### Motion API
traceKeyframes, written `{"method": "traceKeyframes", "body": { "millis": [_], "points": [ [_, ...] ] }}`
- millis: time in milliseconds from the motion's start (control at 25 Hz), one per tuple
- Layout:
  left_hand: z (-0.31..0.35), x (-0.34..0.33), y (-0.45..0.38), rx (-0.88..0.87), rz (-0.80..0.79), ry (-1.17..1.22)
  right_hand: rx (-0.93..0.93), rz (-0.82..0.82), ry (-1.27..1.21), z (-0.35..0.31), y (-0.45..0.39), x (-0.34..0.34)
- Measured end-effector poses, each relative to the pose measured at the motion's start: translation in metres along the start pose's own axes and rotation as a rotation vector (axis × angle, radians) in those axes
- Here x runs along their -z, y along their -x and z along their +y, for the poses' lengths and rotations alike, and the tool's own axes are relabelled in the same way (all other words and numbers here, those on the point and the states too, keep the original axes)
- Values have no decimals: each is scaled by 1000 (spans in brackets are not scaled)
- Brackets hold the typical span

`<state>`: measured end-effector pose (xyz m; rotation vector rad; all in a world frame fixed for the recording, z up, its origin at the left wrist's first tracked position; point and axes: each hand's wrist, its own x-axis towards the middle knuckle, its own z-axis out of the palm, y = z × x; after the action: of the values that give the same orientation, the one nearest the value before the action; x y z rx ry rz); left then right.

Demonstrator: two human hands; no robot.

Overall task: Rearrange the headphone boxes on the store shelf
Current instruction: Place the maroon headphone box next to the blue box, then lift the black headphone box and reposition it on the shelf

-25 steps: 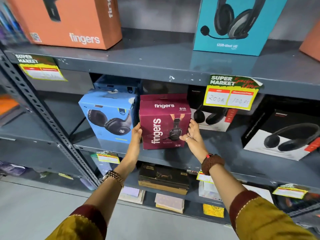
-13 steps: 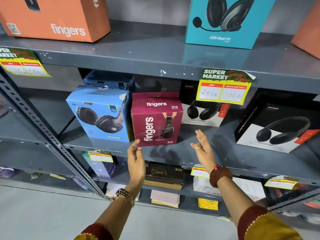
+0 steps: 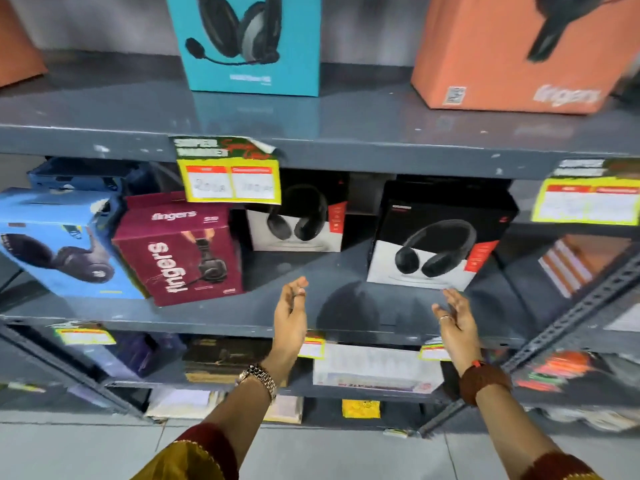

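Observation:
A maroon "fingers" headphone box (image 3: 180, 251) stands on the middle shelf (image 3: 214, 313), beside a light blue headphone box (image 3: 59, 244) at the left. Further right are two black-and-white headphone boxes, one set back (image 3: 298, 216) and one nearer the front (image 3: 440, 237). My left hand (image 3: 291, 310) is open in front of the shelf edge, right of the maroon box and holding nothing. My right hand (image 3: 457, 320) is open too, just below the nearer black-and-white box, apart from it.
The top shelf (image 3: 346, 133) carries a teal headset box (image 3: 256, 43) and an orange "fingers" box (image 3: 519, 53). Yellow price tags (image 3: 230, 174) hang from the shelf edges. A slotted metal upright (image 3: 571, 317) slants at the right. Lower shelves hold flat boxes and papers.
Both hands let go of the maroon box, which stays on the middle shelf. They then moved to the right, toward the black-and-white boxes, and my view swung right with them.

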<state>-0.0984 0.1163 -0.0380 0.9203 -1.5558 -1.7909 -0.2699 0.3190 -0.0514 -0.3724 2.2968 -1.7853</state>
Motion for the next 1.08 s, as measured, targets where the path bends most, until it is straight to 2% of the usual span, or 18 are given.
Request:
{"method": "traceKeyframes", "body": {
  "millis": [160,360,640,840,1080],
  "points": [
    [10,-87,-7,-20,-29,-26,5,33,-59,-5,-46,54],
    [39,-152,-23,-54,-28,-65,-35,-9,-160,-23,-95,78],
    [66,-180,-40,-16,-8,-107,-72,-120,-151,-34,-119,74],
    [67,-179,-31,8,-22,-116,-93,-116,-142,-39,-109,74],
    [63,-145,3,-42,-87,-146,-41,-57,-107,-41,-65,77]
  ]
}}
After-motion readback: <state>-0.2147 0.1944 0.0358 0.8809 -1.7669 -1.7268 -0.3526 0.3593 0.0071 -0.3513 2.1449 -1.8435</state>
